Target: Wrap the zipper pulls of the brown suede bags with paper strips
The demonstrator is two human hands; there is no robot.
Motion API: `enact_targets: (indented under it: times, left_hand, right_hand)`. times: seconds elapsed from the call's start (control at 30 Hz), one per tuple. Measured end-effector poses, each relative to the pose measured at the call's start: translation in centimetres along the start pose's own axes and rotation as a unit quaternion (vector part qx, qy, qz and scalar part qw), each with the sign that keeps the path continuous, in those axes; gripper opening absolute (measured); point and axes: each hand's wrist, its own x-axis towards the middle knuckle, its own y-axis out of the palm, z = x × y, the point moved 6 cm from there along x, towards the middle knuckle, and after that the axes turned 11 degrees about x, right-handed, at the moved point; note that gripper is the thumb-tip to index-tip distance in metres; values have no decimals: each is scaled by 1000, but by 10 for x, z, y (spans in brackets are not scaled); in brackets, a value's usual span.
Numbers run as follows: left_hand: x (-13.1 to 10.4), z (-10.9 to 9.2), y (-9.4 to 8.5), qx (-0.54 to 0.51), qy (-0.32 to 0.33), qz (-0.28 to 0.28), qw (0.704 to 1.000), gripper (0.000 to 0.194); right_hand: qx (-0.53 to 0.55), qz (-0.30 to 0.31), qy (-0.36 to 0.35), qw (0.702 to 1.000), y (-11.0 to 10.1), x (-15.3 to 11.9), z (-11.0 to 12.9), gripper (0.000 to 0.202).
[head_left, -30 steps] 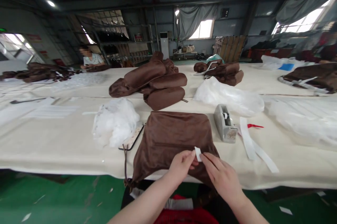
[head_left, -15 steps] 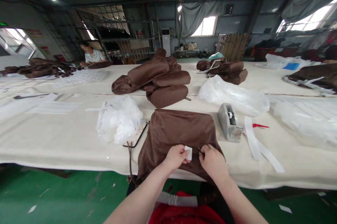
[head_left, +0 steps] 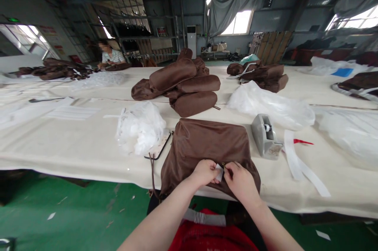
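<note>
A brown bag (head_left: 211, 137) lies at the table's front edge, its lower part hanging toward me. On its front, my left hand (head_left: 206, 172) pinches a small white slip of paper (head_left: 219, 173). Close beside it on the right, my right hand (head_left: 238, 178) is closed in a pinch at a small brass-coloured zipper pull (head_left: 223, 165) on the bag. The slip's edge is right by the pull; whether they touch I cannot tell. Thin brown cords (head_left: 152, 174) hang from the bag's left side.
A grey tape dispenser (head_left: 265, 137) stands right of the bag, near white strips (head_left: 298, 160). Crumpled clear plastic (head_left: 141, 127) lies to the left. Stuffed brown bags (head_left: 193, 103) are piled behind, with more plastic bags (head_left: 268, 105) rightward. A person (head_left: 110, 55) is across the table.
My left hand has brought the white slip rightward, close to the zipper pull and my right hand. The whole view has shifted slightly.
</note>
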Motion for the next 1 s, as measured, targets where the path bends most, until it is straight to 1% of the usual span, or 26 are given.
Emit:
enact_targets:
  times: [0.13, 0.2, 0.3, 0.4, 0.47, 0.53, 0.6, 0.67, 0.73, 0.8, 0.87, 1.0]
  left_hand:
    - [-1, -8, 3, 11, 20, -33, 999, 19]
    - [-2, -12, 4, 25, 37, -50, 998, 21]
    - [-2, -14, 4, 42, 52, -65, 996, 25]
    - [2, -13, 4, 44, 51, -70, 995, 26]
    - [5, -11, 4, 48, 48, -75, 995, 28]
    - [7, -10, 4, 53, 43, -80, 994, 29]
    - [7, -9, 5, 52, 40, -81, 995, 29]
    - [7, -8, 8, 47, 37, -77, 995, 28]
    - [5, -8, 10, 44, 36, -74, 996, 28]
    - [4, -8, 10, 47, 39, -76, 995, 27]
    - [3, -8, 10, 57, 47, -82, 994, 26]
    - [0, -11, 6, 90, 77, -98, 988, 22]
  right_hand:
    - [-52, -24, 2, 998, -5, -5, 11, 14]
    - [-62, -30, 4, 998, -6, -6, 15, 14]
    - [-50, -26, 7, 998, -4, -6, 17, 14]
    - [-38, -9, 3, 999, -1, -8, 17, 15]
    - [-22, -4, -2, 1000, 0, -9, 16, 17]
    - [24, -4, 1, 1000, -1, -10, 11, 19]
    - [96, -3, 38, 995, -1, -9, 0, 20]
    - [171, 25, 119, 978, 5, -7, -18, 22]
    - [242, 81, 211, 944, 17, -6, -33, 27]
    - [304, 130, 266, 906, 28, -5, -40, 29]
    - [344, 144, 277, 886, 35, -1, -40, 25]
    - [370, 123, 273, 880, 39, 4, -35, 17]
